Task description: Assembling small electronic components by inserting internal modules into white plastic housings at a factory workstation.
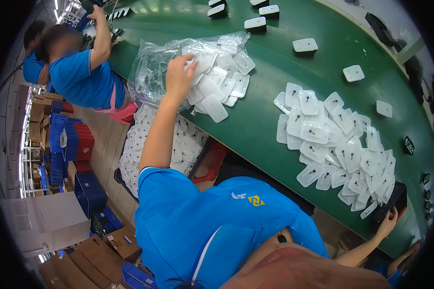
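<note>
My left hand (178, 73) reaches forward into an open clear plastic bag (149, 72) on the green belt (265, 120). Its fingers curl over one of the white-clear plastic blister trays (212, 84) piled in and spilling out of that bag. A second loose heap of the same trays (337, 149), each with a small dark keyhole mark, lies to the right. At the belt's near right edge my right hand (387, 222) rests with fingers spread against a black box (394, 200) beside that heap.
Small white-topped black boxes (305, 45) ride the belt farther away. A co-worker in a blue shirt (79, 79) reaches up at the left. Another bag of trays (178, 144) sits below the belt edge. Blue and red crates (72, 139) and cardboard boxes (96, 250) stand on the floor.
</note>
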The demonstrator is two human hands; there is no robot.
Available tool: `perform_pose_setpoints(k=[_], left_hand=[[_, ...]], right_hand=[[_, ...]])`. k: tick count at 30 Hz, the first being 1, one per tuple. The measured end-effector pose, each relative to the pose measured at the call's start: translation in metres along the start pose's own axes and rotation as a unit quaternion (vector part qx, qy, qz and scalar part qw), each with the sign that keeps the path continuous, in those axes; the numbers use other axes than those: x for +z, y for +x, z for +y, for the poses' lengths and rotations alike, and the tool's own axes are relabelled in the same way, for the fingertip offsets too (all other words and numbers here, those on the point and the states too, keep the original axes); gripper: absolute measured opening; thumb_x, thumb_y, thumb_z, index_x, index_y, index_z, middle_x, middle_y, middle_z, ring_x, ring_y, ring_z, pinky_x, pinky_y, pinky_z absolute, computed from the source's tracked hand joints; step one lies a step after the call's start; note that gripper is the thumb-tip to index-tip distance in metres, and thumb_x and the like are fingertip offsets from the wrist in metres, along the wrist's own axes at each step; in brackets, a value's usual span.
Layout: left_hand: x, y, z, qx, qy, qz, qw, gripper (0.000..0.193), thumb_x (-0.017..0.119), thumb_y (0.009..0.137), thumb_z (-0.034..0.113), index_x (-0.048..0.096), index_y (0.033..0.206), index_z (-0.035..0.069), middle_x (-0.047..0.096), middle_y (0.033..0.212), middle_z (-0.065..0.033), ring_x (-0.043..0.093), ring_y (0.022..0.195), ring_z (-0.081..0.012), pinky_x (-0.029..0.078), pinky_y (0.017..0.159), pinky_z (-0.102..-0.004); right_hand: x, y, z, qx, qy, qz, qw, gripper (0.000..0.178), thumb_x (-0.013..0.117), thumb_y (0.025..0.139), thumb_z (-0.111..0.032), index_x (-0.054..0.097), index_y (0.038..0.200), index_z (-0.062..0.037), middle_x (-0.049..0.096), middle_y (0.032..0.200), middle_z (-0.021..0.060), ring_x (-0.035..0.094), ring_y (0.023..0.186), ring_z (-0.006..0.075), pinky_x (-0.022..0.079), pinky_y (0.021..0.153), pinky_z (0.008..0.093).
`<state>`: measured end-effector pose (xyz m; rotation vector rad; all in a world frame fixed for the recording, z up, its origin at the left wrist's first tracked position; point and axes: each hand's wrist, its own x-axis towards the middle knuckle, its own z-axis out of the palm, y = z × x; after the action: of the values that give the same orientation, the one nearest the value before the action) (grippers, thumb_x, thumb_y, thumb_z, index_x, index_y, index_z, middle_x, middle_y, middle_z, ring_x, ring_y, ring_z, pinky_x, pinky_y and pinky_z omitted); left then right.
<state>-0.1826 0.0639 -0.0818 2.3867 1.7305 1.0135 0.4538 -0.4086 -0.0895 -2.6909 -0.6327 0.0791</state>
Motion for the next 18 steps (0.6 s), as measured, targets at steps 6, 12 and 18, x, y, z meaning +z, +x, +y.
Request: perform_pose_setpoints(k=[6,12,18], left_hand=[[0.013,-0.003,0.012,0.096,0.059,0.008,0.994,0.023,0.062,0.080,0.016,0.063,0.101,0.005,0.064,0.094,-0.0061,0.057,0.079,-0.0219,0.046,0.075,-0.0315],[-0.004,0.005,0.017,-0.062,0.038,-0.062,0.995,0.016,0.062,0.080,0.017,0.065,0.091,0.006,0.063,0.094,-0.0071,0.055,0.087,-0.0266,0.045,0.076,-0.0346],[-0.037,0.006,0.050,0.162,0.168,0.148,0.961,0.009,0.061,0.080,0.007,0.064,0.088,0.005,0.058,0.084,-0.0074,0.054,0.067,-0.0240,0.045,0.065,-0.0311]], right_hand=[[0.008,0.011,0.025,-0.068,-0.002,0.007,0.998,0.021,0.056,0.088,-0.021,0.061,0.099,-0.0028,0.061,0.087,0.0066,0.054,0.075,0.0173,0.042,0.072,0.0262],[0.008,0.010,0.028,-0.075,-0.020,0.038,0.996,0.021,0.055,0.089,-0.023,0.062,0.097,-0.0042,0.061,0.087,0.0065,0.054,0.074,0.0172,0.043,0.071,0.0262],[-0.005,-0.013,-0.008,-0.068,-0.077,0.202,0.974,0.025,0.054,0.091,-0.028,0.062,0.095,-0.0040,0.063,0.088,0.0069,0.056,0.074,0.0171,0.044,0.071,0.0261]])
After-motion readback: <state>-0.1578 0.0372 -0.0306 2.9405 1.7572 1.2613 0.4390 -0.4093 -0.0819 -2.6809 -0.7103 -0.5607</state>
